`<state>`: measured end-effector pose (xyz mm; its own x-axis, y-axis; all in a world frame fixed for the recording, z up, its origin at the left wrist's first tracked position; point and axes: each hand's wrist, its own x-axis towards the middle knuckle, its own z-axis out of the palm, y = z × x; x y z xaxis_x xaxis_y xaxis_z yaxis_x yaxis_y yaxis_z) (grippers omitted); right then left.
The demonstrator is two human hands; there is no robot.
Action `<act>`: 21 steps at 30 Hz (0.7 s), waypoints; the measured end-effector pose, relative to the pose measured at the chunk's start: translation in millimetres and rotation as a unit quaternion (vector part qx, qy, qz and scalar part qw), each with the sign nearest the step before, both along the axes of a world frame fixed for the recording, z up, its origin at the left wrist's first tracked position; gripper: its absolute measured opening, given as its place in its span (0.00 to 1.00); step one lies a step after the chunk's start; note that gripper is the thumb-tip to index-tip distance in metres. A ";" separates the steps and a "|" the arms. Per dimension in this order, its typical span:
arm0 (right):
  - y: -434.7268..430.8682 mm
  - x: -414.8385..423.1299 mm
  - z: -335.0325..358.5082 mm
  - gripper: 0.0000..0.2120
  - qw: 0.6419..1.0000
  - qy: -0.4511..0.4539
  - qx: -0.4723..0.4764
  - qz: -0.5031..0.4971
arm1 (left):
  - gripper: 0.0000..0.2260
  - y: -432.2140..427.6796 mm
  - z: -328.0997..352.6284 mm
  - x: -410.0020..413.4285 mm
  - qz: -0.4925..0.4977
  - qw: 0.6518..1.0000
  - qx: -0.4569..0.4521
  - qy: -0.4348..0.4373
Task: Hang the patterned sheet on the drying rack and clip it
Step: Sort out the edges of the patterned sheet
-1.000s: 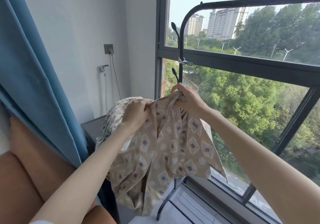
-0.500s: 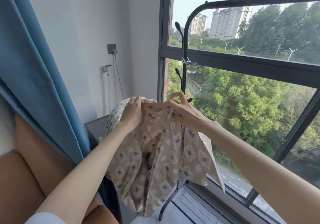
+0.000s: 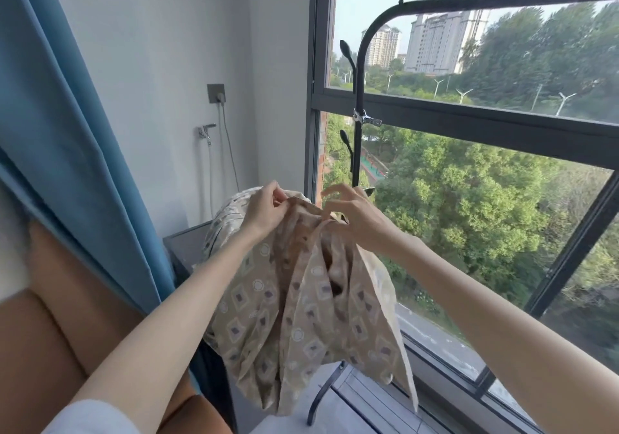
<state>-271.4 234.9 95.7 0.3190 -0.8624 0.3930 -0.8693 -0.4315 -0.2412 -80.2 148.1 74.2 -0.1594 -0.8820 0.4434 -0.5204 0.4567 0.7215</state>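
A white-walled corner meets a tall black-framed window, with green trees and pale tower blocks outside. A blue fabric curtain hangs along the left edge, and an orange-brown upholstered seat sits below it. A grey wall socket and a chrome tap are fixed to the wall above a dark grey cabinet top.

The black metal drying rack stands just inside the glass, its upright bending into a top bar. A silver metal clip is clamped on the upright.

The beige sheet with a diamond-and-circle pattern is not on the rack. It hangs in folds in front of the upright's lower part, and a bunch of it lies back over the cabinet. The left hand pinches the top edge between thumb and curled fingers. The right hand, just beside it, grips gathered fabric with its thumb and lower fingers, its upper fingers raised and loosely spread.
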 end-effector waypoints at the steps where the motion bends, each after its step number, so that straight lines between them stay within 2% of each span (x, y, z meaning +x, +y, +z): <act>1: 1.9 5.5 1.2 0.05 1.000 -0.003 0.023 0.010 | 0.09 1.6 2.8 -3.3 0.003 1.000 -0.008 -0.009; 5: 1.2 17.7 0.9 0.03 0.987 -0.143 0.053 -0.047 | 0.11 10.0 10.5 -16.5 -0.006 0.999 -0.024 -0.048; 6: 1.1 19.0 -0.7 0.03 0.984 -0.153 0.063 -0.063 | 0.10 11.6 11.4 -18.7 -0.010 0.998 -0.028 -0.061; 8: 0.8 20.0 -6.7 0.02 0.984 -0.141 0.068 -0.087 | 0.10 15.0 11.3 -21.6 -0.028 0.996 -0.034 -0.079; 12: 4.6 14.1 -14.5 0.06 0.972 -0.163 0.026 -0.168 | 0.10 26.2 8.7 -21.7 -0.086 0.993 -0.057 -0.050; 15: 3.6 6.6 -15.4 0.05 0.973 -0.091 -0.006 -0.212 | 0.08 35.9 10.0 -22.0 -0.120 0.983 -0.120 -0.066; 18: 1.9 1.8 -13.1 0.05 0.970 -0.070 -0.020 -0.232 | 0.06 39.0 13.3 -19.7 -0.099 0.977 -0.183 -0.047; 21: 1.9 -1.7 -6.8 0.06 0.965 -0.126 -0.028 -0.227 | 0.04 35.1 8.3 -13.9 -0.064 0.967 -0.223 -0.106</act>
<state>-273.1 236.8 89.0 -0.1991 -0.8657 0.4593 -0.8888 -0.0379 -0.4568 -94.1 183.2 82.6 -0.3837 -0.5780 0.7202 -0.5532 0.7683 0.3219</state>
